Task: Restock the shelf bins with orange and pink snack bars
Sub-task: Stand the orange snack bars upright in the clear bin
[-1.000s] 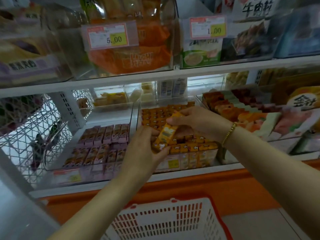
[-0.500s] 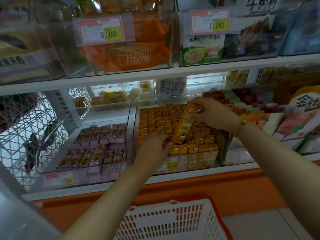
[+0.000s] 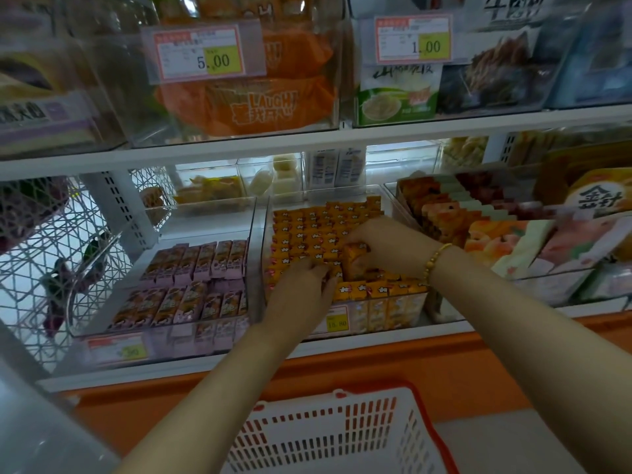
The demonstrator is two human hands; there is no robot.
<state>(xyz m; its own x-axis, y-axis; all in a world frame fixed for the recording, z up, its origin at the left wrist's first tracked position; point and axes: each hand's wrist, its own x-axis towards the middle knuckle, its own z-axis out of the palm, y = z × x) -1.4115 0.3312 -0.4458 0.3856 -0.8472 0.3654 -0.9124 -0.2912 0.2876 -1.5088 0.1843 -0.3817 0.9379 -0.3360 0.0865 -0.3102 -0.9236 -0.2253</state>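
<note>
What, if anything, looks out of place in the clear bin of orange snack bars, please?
One orange snack bar stands above the rows in the clear plastic bin, gripped by the right hand and not yet seated. The left hand rests on those rows.

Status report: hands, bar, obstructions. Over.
Right hand grips orange bar, upright in orange bin. Left hand presses packed bars beside it. Bin nearly full, tight fit.

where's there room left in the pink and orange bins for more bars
Pink bin: bare floor behind the rear row of pink bars, up to its back wall. Orange bin: crowded, orange bars packed nearly to the back. The right hand grips a held bar at a front gap, and the left hand presses the rows beside it.
</note>
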